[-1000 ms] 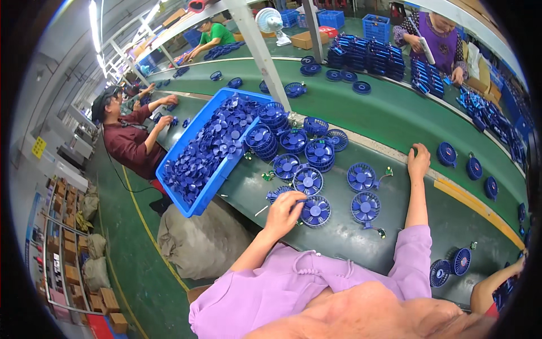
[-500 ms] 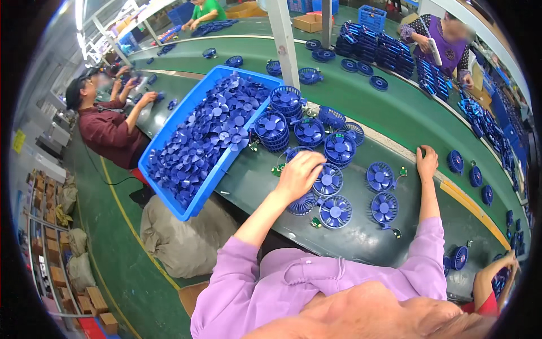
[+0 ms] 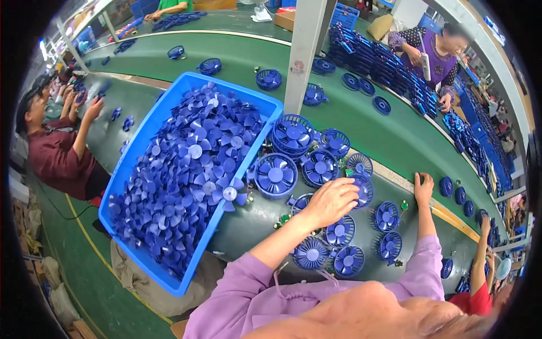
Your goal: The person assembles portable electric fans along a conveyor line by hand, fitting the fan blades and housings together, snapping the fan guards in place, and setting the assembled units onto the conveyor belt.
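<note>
Showing bare room by its near edge, worktop (image 3: 240,231) carries blue bin (image 3: 199,254) overhanging that edge; right hand (image 3: 423,191) at far edge, fingers loosely parted, empty; left hand (image 3: 332,200) half-curled over fan (image 3: 367,191) near far edge, grip unclear.

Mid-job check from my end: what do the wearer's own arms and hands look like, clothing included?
The left sleeve and right sleeve are plain lilac cloth, loose and creased, ending well short of the hands. The left hand and right hand are bare, without gloves. No watch or cable shows on either arm; rings are too small to tell.
</note>
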{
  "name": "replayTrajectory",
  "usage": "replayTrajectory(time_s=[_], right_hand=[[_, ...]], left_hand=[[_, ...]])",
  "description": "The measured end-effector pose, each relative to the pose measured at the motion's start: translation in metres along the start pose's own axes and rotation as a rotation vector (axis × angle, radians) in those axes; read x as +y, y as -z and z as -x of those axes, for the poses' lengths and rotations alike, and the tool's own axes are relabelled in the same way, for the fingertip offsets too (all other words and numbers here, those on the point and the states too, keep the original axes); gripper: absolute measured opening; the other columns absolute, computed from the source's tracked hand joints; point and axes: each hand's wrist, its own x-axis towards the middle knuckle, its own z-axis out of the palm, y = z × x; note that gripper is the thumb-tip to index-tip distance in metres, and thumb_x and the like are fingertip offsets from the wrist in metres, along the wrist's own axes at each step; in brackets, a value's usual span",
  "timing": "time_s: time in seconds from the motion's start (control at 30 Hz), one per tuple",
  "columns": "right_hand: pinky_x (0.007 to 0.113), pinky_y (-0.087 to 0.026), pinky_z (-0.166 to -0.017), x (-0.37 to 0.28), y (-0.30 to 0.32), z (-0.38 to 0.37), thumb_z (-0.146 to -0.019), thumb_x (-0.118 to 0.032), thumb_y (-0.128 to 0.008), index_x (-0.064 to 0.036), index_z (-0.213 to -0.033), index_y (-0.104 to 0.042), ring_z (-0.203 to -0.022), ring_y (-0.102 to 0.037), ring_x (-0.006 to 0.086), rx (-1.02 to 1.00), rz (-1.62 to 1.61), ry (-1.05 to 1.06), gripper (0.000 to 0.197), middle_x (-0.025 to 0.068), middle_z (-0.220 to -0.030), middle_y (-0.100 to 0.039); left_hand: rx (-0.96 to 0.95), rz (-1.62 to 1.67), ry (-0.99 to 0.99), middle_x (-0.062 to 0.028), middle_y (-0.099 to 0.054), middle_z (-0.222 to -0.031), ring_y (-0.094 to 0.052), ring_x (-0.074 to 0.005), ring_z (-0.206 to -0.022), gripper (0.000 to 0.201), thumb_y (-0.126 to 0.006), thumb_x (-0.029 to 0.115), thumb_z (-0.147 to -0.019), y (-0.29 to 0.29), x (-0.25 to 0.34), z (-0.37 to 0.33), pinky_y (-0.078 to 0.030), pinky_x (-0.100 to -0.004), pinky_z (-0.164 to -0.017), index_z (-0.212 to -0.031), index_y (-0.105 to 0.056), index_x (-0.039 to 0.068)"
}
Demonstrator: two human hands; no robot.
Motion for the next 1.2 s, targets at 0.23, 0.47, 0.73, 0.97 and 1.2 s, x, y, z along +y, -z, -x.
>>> replayTrajectory(time_s=[0.23,0.47,0.73,0.97,1.2], right_hand=[[0.045,-0.041,-0.1,-0.108,-0.06,-0.126,-0.087,-0.025,-0.064,-0.005,-0.117,-0.06,-0.115,-0.052,0.038,0.115,-0.167,0.443,0.036,0.0202,-0.122,-0.058],[0.041,-0.04,-0.104,-0.376,-0.123,-0.18,-0.088,-0.024,-0.062,-0.0089,-0.122,-0.055,-0.122,-0.047,0.0344,-0.088,-0.252,0.818,0.038,0.0154,-0.129,-0.054],[0.041,-0.038,-0.105,-0.5,-0.202,-0.237,-0.089,-0.03,-0.061,-0.0053,-0.128,-0.053,-0.125,-0.047,0.0344,-0.206,-0.234,0.889,0.047,0.0174,-0.134,-0.051],[0.044,-0.042,-0.098,-0.511,-0.227,-0.263,-0.088,-0.042,-0.06,-0.0034,-0.117,-0.057,-0.117,-0.05,0.0364,-0.235,-0.078,0.682,0.048,0.0179,-0.125,-0.054],[0.045,-0.043,-0.091,-0.456,-0.198,-0.239,-0.086,-0.032,-0.064,-0.0067,-0.084,-0.057,-0.115,-0.049,0.0311,-0.021,-0.106,0.986,0.026,0.0101,-0.117,-0.057]], left_hand=[[0.019,0.112,0.06,-0.0028,-0.066,-0.109,-0.057,-0.0254,-0.112,0.011,-0.068,0.014,-0.081,0.009,-0.001,-0.008,-0.048,-0.039,-0.088,-0.091,-0.067,0.008],[0.108,0.322,0.173,-0.0094,-0.066,-0.103,-0.062,-0.0286,-0.098,0.013,-0.067,0.008,-0.081,0.024,-0.009,-0.005,-0.051,-0.0388,-0.085,-0.093,-0.066,0.002],[0.205,0.639,0.367,-0.011,-0.062,-0.109,-0.059,-0.0305,-0.105,0.021,-0.066,0.009,-0.085,0.008,-0.003,0.01,-0.051,-0.0389,-0.089,-0.105,-0.062,0.002],[-0.176,1.436,1.162,-0.0134,-0.057,-0.122,-0.051,-0.0268,-0.118,0.034,-0.061,0.019,-0.092,0.007,0.002,0.0,-0.043,-0.0347,-0.1,-0.121,-0.059,0.002],[0.143,0.571,0.389,-0.0097,-0.062,-0.109,-0.061,-0.026,-0.102,0.025,-0.07,0.007,-0.082,0.008,-0.007,0.002,-0.053,-0.0345,-0.085,-0.106,-0.065,0.003]])
